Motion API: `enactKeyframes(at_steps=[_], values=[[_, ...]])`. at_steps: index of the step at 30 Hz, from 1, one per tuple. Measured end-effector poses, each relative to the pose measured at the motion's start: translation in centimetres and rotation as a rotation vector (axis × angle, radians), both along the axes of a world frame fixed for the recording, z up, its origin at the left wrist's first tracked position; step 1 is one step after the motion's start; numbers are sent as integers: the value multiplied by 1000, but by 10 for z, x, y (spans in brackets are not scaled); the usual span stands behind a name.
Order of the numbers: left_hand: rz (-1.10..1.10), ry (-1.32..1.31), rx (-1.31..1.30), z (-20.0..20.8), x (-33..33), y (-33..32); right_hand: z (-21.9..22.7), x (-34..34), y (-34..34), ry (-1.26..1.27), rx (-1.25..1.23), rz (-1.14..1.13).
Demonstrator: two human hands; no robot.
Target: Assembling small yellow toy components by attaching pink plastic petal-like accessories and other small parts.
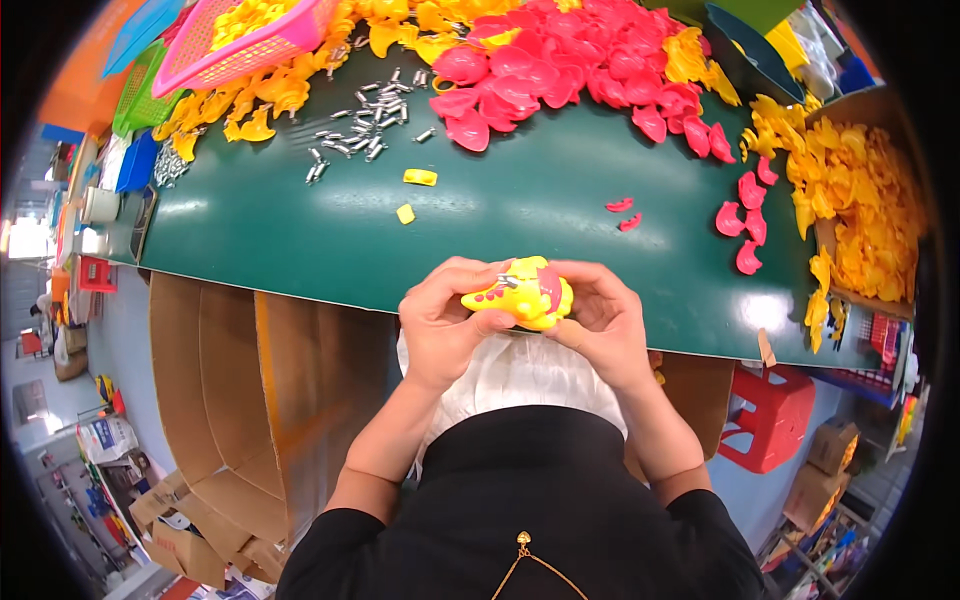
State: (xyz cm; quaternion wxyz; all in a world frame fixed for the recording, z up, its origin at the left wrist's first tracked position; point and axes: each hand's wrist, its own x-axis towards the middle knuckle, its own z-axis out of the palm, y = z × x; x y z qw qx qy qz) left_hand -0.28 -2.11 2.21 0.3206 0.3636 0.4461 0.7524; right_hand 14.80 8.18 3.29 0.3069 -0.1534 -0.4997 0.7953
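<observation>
A small yellow plastic toy [526,309] with red spots and a red patch is held between both my hands, at the near edge of the green table [330,225]. My left hand [440,325] grips its left end, thumb below and fingers above. My right hand [608,325] closes round the right end. A small metal cylinder [508,281] shows on the toy's upper side, near my left fingertips. Beyond my hands lie two small yellow pieces, one oblong [420,177] and one squarish [405,214]. Two small curved red pieces [619,205] lie farther right.
Loose metal cylinders [366,122] lie scattered before a big heap of red shells [560,65]. Yellow parts [285,92] surround a pink basket [250,55] at far left. At right, a cardboard box [868,104] holds more yellow parts. A red stool [775,415] stands below the table.
</observation>
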Motion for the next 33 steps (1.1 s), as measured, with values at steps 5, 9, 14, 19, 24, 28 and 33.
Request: enactKeyframes(at_steps=[5, 9, 14, 19, 24, 28, 33], values=[[-38, 807, -115, 27, -25, 7, 24, -7, 19, -295, 755, 21], [26, 831, -248, 39, -78, 40, 13, -5, 24, -365, 610, -44], [276, 1363, -338, 21, -170, 108, 3, -5, 19, -305, 565, -91], [267, 1486, -316, 18, -188, 124, 3, 1, 21, -355, 505, -102], [111, 1146, -566, 56, -124, 62, 1, 12, 40, -192, 114, -84], [-44, 1100, -359, 30, -43, 33, 12, -10, 44, -65, 18, -36], [95, 922, -364, 5, -24, 25, 14, -21, 39, -304, 323, 63]])
